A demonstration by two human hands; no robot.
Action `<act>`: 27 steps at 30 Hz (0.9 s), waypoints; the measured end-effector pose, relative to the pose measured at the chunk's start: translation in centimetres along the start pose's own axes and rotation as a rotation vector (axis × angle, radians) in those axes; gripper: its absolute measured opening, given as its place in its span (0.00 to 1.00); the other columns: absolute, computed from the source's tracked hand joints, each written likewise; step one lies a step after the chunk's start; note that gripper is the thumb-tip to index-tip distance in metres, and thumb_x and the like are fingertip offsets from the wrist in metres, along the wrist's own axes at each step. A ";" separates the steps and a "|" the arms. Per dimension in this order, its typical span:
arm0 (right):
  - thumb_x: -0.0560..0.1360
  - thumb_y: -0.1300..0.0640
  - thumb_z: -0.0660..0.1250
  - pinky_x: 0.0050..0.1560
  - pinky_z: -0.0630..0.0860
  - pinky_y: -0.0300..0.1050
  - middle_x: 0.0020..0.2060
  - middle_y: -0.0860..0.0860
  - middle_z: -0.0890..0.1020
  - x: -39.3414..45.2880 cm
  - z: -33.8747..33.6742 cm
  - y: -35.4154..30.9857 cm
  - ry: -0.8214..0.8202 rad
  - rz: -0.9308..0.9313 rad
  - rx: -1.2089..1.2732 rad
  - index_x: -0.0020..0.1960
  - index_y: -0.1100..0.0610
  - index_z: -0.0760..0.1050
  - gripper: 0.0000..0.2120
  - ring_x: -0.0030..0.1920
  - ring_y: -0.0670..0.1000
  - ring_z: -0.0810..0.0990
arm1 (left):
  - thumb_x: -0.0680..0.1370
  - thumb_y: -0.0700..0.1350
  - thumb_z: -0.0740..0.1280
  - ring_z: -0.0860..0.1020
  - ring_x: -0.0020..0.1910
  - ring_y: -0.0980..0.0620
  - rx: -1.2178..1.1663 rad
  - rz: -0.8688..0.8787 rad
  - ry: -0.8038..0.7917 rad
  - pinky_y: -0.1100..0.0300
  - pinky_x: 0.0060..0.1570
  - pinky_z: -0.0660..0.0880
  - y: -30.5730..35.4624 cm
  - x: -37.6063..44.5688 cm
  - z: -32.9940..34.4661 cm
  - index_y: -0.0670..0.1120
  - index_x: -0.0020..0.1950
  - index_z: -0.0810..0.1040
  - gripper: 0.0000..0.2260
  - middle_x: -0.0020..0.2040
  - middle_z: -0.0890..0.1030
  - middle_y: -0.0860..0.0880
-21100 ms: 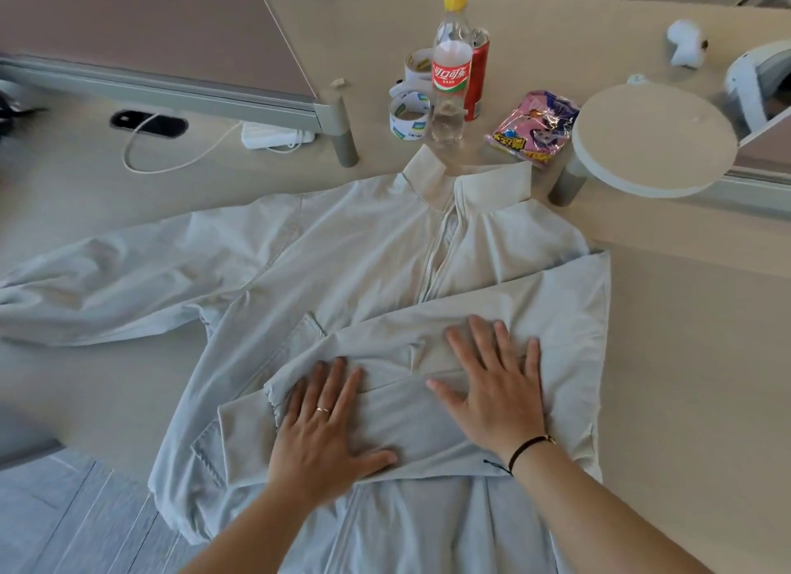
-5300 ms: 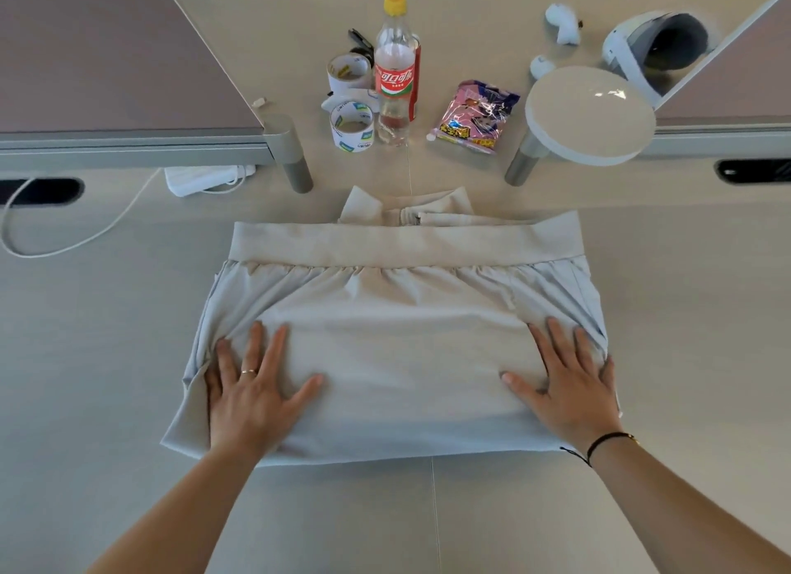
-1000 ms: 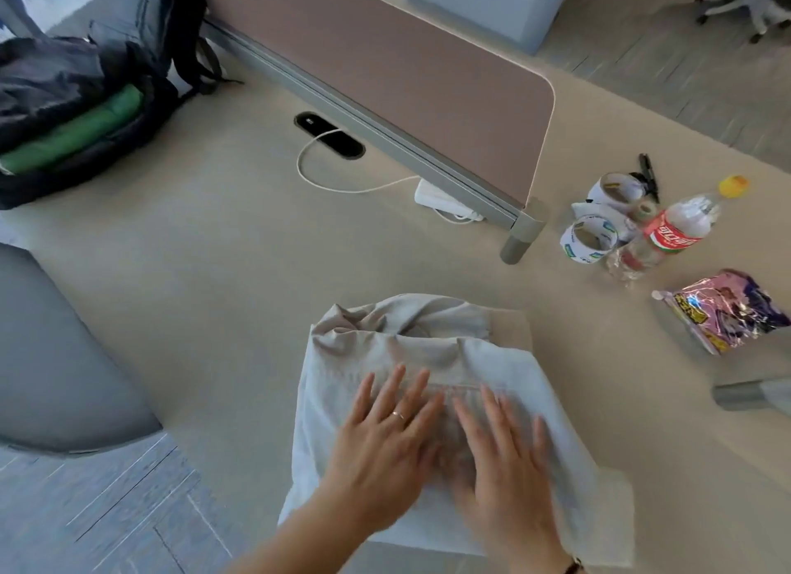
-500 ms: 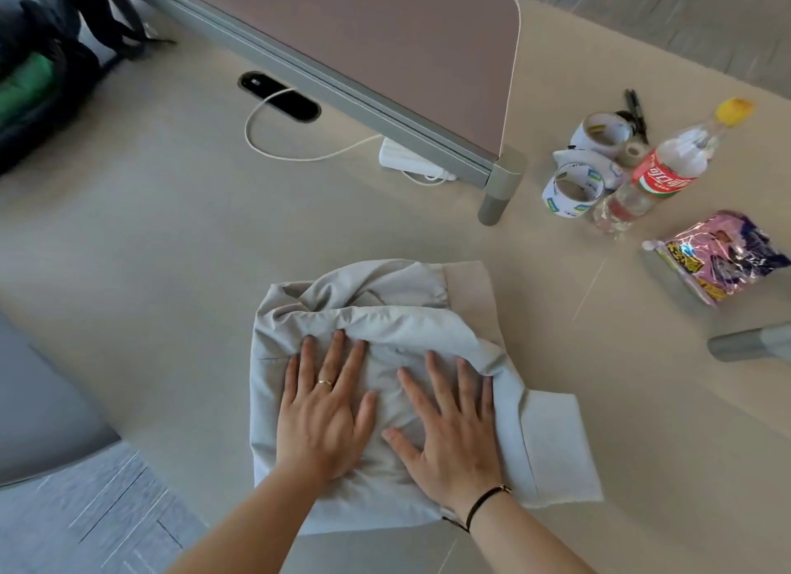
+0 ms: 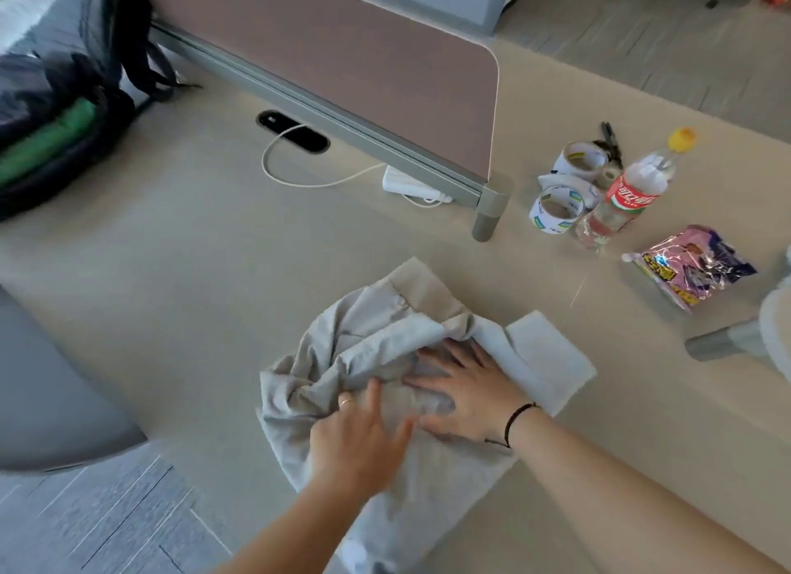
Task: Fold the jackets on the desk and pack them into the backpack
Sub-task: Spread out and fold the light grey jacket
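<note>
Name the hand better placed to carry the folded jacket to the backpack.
Left, probably. The left hand lies on the folded pale grey jacket nearer the open black backpack at far left; the right hand presses flat farther away.
</note>
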State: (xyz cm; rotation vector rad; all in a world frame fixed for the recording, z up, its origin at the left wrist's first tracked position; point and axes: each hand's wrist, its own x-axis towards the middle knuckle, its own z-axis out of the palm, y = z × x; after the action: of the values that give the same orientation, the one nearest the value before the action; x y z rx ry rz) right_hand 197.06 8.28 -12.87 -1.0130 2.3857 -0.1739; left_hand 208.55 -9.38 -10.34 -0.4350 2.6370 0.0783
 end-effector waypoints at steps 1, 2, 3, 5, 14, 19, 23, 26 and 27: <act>0.74 0.27 0.55 0.74 0.27 0.56 0.79 0.35 0.47 0.0 -1.0 0.6 -0.008 -0.054 -0.053 0.74 0.26 0.57 0.29 0.78 0.47 0.32 | 0.77 0.73 0.47 0.79 0.59 0.45 0.006 0.044 -0.006 0.52 0.51 0.74 0.3 -1.0 -0.3 0.54 0.81 0.51 0.37 0.66 0.77 0.46; 0.74 0.29 0.56 0.75 0.30 0.59 0.79 0.36 0.52 -0.1 -1.7 0.9 0.022 -0.076 -0.101 0.73 0.28 0.61 0.27 0.80 0.49 0.37 | 0.78 0.71 0.47 0.79 0.59 0.46 0.001 0.087 -0.007 0.52 0.51 0.74 0.4 -2.0 -0.4 0.55 0.81 0.50 0.35 0.62 0.79 0.48; 0.74 0.30 0.57 0.76 0.33 0.61 0.79 0.39 0.56 -0.6 -1.8 0.9 0.061 -0.050 -0.122 0.73 0.30 0.64 0.27 0.80 0.51 0.41 | 0.79 0.69 0.48 0.78 0.61 0.47 -0.010 0.129 0.017 0.51 0.53 0.73 0.5 -2.7 -0.2 0.55 0.81 0.50 0.34 0.61 0.80 0.49; 0.74 0.28 0.54 0.77 0.37 0.62 0.80 0.47 0.55 -2.7 -0.6 0.1 0.142 0.137 -0.062 0.75 0.36 0.63 0.32 0.81 0.54 0.46 | 0.80 0.66 0.53 0.76 0.64 0.44 -0.002 0.218 0.105 0.49 0.57 0.71 0.7 -3.4 0.3 0.54 0.81 0.54 0.32 0.63 0.80 0.47; 0.65 0.15 0.46 0.75 0.44 0.67 0.80 0.50 0.33 -9.1 6.3 -3.0 0.248 0.646 0.173 0.76 0.28 0.40 0.44 0.79 0.56 0.32 | 0.73 0.79 0.44 0.37 0.80 0.38 -0.125 0.262 0.067 0.31 0.73 0.37 0.5 1.0 3.3 0.68 0.78 0.36 0.38 0.80 0.35 0.60; 0.67 0.17 0.45 0.76 0.49 0.68 0.81 0.53 0.42 -8.1 8.0 -2.3 0.325 0.649 0.141 0.77 0.30 0.47 0.41 0.80 0.60 0.40 | 0.69 0.82 0.44 0.30 0.77 0.38 -0.181 0.209 -0.069 0.29 0.71 0.33 0.5 2.0 3.9 0.69 0.73 0.25 0.41 0.75 0.26 0.65; 0.68 0.18 0.43 0.75 0.54 0.67 0.81 0.53 0.50 -7.6 8.4 -2.2 0.385 0.659 0.144 0.76 0.31 0.54 0.40 0.80 0.60 0.47 | 0.67 0.84 0.44 0.29 0.77 0.39 -0.189 0.224 -0.134 0.29 0.71 0.34 0.1 2.6 3.5 0.70 0.72 0.26 0.43 0.74 0.25 0.66; 0.68 0.17 0.46 0.76 0.52 0.65 0.81 0.51 0.47 -7.8 8.0 -2.0 0.368 0.652 0.183 0.76 0.29 0.50 0.39 0.80 0.58 0.43 | 0.68 0.82 0.47 0.32 0.79 0.40 -0.188 0.217 -0.086 0.32 0.74 0.39 -0.7 2.0 2.9 0.70 0.75 0.30 0.42 0.75 0.26 0.65; 0.68 0.17 0.47 0.77 0.51 0.63 0.81 0.50 0.45 -8.0 7.8 -1.9 0.355 0.643 0.204 0.76 0.28 0.50 0.39 0.80 0.57 0.42 | 0.69 0.82 0.49 0.33 0.79 0.40 -0.202 0.176 -0.052 0.33 0.75 0.41 -1.2 1.4 2.8 0.69 0.76 0.32 0.43 0.76 0.26 0.63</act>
State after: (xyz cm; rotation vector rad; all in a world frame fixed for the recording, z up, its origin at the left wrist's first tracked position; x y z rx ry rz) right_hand 206.89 13.22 -15.45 -0.0952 2.8070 -0.3689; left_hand 208.96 -10.60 -13.49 -0.2611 2.6206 0.4089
